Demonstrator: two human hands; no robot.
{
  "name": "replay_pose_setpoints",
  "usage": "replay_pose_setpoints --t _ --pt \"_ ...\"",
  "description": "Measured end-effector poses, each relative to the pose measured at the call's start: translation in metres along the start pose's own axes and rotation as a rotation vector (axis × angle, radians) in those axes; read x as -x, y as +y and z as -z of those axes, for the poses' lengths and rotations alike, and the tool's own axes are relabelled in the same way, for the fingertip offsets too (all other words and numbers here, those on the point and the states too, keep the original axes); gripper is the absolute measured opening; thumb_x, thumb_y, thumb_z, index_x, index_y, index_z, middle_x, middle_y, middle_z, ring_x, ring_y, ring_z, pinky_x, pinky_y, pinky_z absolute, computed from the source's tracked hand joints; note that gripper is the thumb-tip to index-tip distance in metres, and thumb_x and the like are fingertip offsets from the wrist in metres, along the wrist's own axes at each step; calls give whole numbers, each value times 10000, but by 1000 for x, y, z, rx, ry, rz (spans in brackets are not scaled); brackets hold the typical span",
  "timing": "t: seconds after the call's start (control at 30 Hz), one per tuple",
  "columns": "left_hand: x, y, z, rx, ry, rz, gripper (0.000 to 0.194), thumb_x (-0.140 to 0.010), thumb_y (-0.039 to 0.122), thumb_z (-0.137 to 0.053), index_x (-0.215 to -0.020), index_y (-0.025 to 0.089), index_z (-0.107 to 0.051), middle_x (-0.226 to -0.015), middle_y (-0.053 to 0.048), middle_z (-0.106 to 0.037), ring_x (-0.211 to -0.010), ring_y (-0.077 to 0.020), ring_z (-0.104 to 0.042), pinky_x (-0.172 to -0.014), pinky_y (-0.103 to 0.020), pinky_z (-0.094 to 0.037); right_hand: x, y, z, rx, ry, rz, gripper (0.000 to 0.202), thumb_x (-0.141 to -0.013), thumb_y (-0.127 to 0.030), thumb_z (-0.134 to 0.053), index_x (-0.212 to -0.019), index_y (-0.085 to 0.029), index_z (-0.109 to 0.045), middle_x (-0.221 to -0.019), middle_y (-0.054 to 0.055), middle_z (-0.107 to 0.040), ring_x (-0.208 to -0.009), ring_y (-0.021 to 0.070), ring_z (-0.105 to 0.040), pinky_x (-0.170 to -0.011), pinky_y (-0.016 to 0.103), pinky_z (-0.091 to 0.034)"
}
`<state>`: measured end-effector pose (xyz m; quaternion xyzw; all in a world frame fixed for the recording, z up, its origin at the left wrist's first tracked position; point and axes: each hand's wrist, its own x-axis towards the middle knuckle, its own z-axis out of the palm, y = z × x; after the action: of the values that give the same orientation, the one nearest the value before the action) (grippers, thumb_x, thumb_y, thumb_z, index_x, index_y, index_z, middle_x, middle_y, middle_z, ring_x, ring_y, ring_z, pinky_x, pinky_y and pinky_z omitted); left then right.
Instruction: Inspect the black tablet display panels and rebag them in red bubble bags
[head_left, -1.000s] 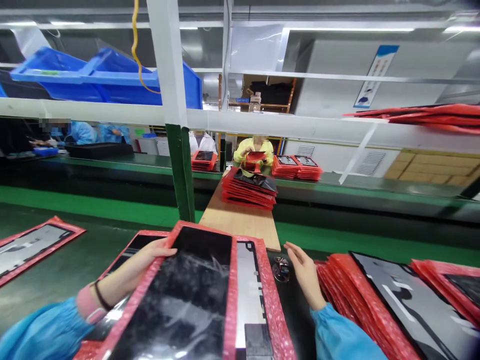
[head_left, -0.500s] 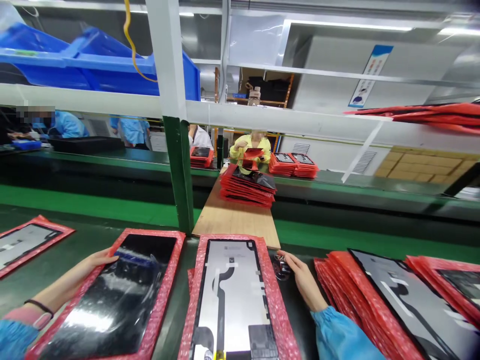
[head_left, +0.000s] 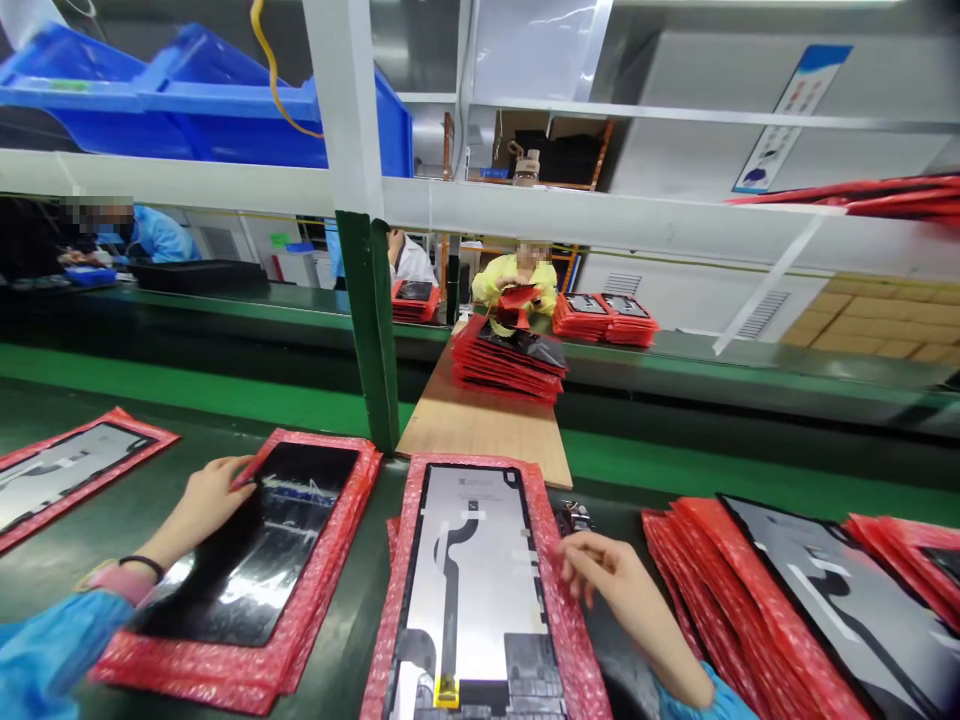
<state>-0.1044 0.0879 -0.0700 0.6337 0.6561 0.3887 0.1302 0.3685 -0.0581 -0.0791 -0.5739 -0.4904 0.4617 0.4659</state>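
My left hand (head_left: 214, 498) pinches the upper left edge of a pink bubble-wrap sleeve beside a glossy black panel (head_left: 262, 550), which lies on stacked sleeves. In the middle, a silver-backed panel (head_left: 480, 570) with a dark curved cable and a yellow tab lies on its pink bubble wrap (head_left: 574, 640). My right hand (head_left: 604, 570) is at the right edge of that wrap, fingers curled; whether they grip the wrap is hard to tell. Just beyond it sits a small dark metallic object (head_left: 576, 515), partly hidden.
Right of my right hand stands a stack of red sleeves (head_left: 712, 590) topped by a silver panel (head_left: 832, 580). Another panel (head_left: 75, 465) lies far left. A wooden board (head_left: 487, 430) bears a red stack (head_left: 510, 365). A green post (head_left: 367, 330) rises ahead. People sit beyond.
My right hand has come off the small dark object and moved nearer, to the middle wrap's edge. My left hand's fingers have curled over the sleeve edge. The view has shifted slightly.
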Motion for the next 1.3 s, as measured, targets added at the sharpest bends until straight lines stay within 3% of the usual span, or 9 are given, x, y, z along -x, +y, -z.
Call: replay_pose_setpoints --t 0.1,0.23,0.33,0.43,0.5,0.73,1.07,1.17,1.3 --pt "10 24 -13 51 -58 2 199 -660 330 -658 -808 198 -660 -1037 -143 -683 -1227 -443 -443 -1028 -632 -259 6 -3 -9 25 -123 -101 516 -632 -638 -709 -642 -125 -659 -516 49 -644 -396 127 -559 -374 217 -382" --pt "51 78 -42 300 -362 -14 242 -735 337 -599 -921 195 -659 -925 -95 -700 -902 -268 -657 -814 -378 -517 9 -4 -14 52 -166 -185 551 -625 -677 -684 -572 -135 -601 -484 40 -629 -375 104 -550 -367 194 -382" --pt "86 117 -54 710 -735 311 244 -685 231 -668 -918 166 -636 -887 -66 -649 -752 -214 -653 -711 -355 -529 11 -6 -14 48 -179 -225 553 -620 -673 -690 -647 -125 -617 -485 26 -626 -380 92 -550 -368 177 -379" --pt "105 137 -58 900 -890 551 283 -641 123 -693 -911 166 -620 -875 -24 -633 -755 -159 -640 -754 -324 -513 17 -8 -12 7 -214 -263 591 -649 -629 -700 -889 -91 -653 -511 25 -643 -396 92 -556 -374 171 -386" --pt "107 142 -58 929 -948 598 240 -663 110 -676 -891 157 -614 -803 -7 -633 -729 -132 -625 -706 -273 -496 23 -8 -10 -99 -257 -296 657 -694 -564 -703 -1109 -65 -602 -500 5 -631 -375 78 -522 -368 162 -375" --pt "107 169 -60 936 -978 521 292 -705 171 -696 -988 145 -629 -974 -78 -706 -857 -191 -663 -761 -305 -506 37 -5 -14 -347 -290 -350 717 -777 -397 -692 -1339 -43 -421 -556 3 -643 -420 78 -549 -374 143 -377" --pt "119 189 -84 1103 -802 537 552 -612 30 -671 -1145 117 -561 -977 -109 -733 -785 -238 -700 -751 -355 -538 37 2 -9 -351 -270 -331 606 -800 -357 -665 -1285 -69 -445 -604 6 -651 -449 75 -565 -395 142 -383" --pt "113 195 -76 1115 -764 515 602 -618 28 -673 -1195 136 -545 -961 -89 -739 -707 -199 -694 -678 -309 -542 35 1 -10 -316 -305 -318 509 -768 -400 -697 -1149 -102 -537 -595 1 -638 -435 70 -554 -384 139 -342" --pt "106 209 -65 1141 -720 477 627 -636 47 -676 -1232 173 -528 -933 -60 -746 -686 -190 -693 -643 -288 -545 32 -6 -10 -263 -270 -221 435 -820 -560 -588 -739 -133 -600 -555 22 -619 -362 42 -444 -355 167 -219"
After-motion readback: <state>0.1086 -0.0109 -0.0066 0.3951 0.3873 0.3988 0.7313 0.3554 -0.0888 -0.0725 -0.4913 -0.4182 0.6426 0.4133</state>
